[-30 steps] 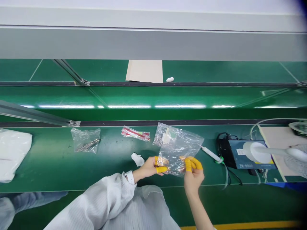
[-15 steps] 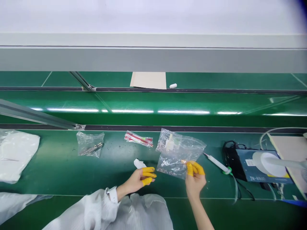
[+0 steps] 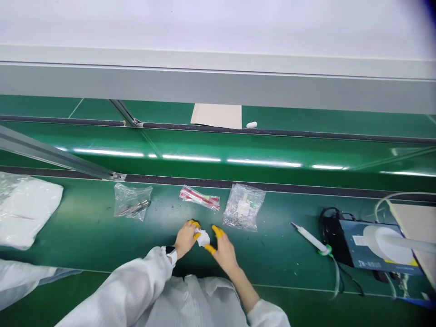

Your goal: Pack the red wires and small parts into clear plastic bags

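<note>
A small crumpled white piece (image 3: pixel 203 238) is pinched in my left hand (image 3: pixel 185 238), just above the green bench near its front edge. My right hand (image 3: pixel 224 250) is on the other side of the piece, thumb and fingers spread apart. Yellow covers are on the fingertips of both hands. Beyond the hands lie a clear bag with red strips (image 3: pixel 199 198) and, to its right, a clear bag of small parts (image 3: pixel 244 208) with a pale label. Farther left, another clear bag (image 3: pixel 132 202) contains metal rods.
A white dispenser pen (image 3: pixel 311 238) with a tube lies right, beside a blue box (image 3: pixel 369 250) under a white lamp-like object. White plastic packaging (image 3: pixel 29 211) is at far left. A shelf beam (image 3: pixel 218 86) spans above the bench.
My right hand has let go of the clear bag and moved left; that bag now lies by the other parts bag's place. My left hand has taken hold of the white piece.
</note>
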Demonstrator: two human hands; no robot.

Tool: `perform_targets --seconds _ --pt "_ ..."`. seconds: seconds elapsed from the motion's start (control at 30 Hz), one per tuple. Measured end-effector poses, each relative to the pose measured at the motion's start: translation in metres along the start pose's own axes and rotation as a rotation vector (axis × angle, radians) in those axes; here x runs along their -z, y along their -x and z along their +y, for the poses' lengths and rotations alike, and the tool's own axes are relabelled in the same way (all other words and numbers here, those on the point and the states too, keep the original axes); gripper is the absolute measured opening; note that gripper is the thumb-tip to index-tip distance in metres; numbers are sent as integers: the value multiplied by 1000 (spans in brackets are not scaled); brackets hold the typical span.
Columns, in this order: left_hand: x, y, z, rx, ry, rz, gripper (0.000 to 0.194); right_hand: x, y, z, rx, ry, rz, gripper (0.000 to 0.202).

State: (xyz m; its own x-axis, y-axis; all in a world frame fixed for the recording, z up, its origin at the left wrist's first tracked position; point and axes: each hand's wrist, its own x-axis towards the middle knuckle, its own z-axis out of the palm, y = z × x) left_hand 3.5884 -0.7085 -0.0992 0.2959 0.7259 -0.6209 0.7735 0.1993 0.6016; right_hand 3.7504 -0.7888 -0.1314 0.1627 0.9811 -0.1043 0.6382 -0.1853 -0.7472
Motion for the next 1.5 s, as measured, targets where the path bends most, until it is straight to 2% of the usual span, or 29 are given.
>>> perform_targets --seconds 0.03,0.1,0.23,0.37,0.43,0.5,0.63,0.7,0.77,0.83,0.9,1.0,1.07,1.13,1.2,1.27,1.37,1.43,1.5 --pt "-5 -6 3 1 4 -25 18 -12 2 -4 16 4 -15 43" --pt "-11 -12 4 -5 31 -74 16 -26 4 -7 23 12 -16 30" --pt "-12 4 -9 -8 137 -102 20 -22 -1 6 4 29 49 22" --pt "0 30 -30 -13 177 12 26 -17 -19 18 14 68 108 29" --pt "10 31 -37 -21 158 81 32 -25 -29 14 39 87 95 29" --pt "20 22 -40 -17 138 125 34 -39 -31 6 83 99 50 27" --pt "28 2 -38 -27 132 131 33 -66 -6 -17 152 101 -22 17" --pt "26 6 -37 -53 144 97 33 -70 16 -25 145 97 -3 17" --pt "21 20 -40 -81 163 51 33 -65 37 -26 99 93 64 20" --pt "15 37 -45 -97 188 4 30 -48 52 -20 13 91 176 23" --pt "7 50 -46 -93 214 -44 25 -22 63 -6 -100 89 313 26" --pt "-16 56 -27 -108 299 -138 22 24 69 14 -236 61 473 28" --pt "-39 50 3 -130 380 -201 26 49 68 19 -256 15 498 28" --pt "-67 38 41 -141 437 -236 33 67 64 20 -220 -34 460 25" --pt "-94 21 81 -158 460 -238 33 84 60 23 -163 -57 403 25" --pt "-119 2 117 -169 455 -208 29 109 55 40 -122 -35 364 37" --pt "-153 -30 164 -149 416 -110 23 167 44 96 -150 93 391 49" --pt "-176 -51 190 -101 374 -35 23 210 32 142 -208 210 422 47" --pt "-198 -68 212 -40 321 30 24 245 19 184 -238 305 391 44"
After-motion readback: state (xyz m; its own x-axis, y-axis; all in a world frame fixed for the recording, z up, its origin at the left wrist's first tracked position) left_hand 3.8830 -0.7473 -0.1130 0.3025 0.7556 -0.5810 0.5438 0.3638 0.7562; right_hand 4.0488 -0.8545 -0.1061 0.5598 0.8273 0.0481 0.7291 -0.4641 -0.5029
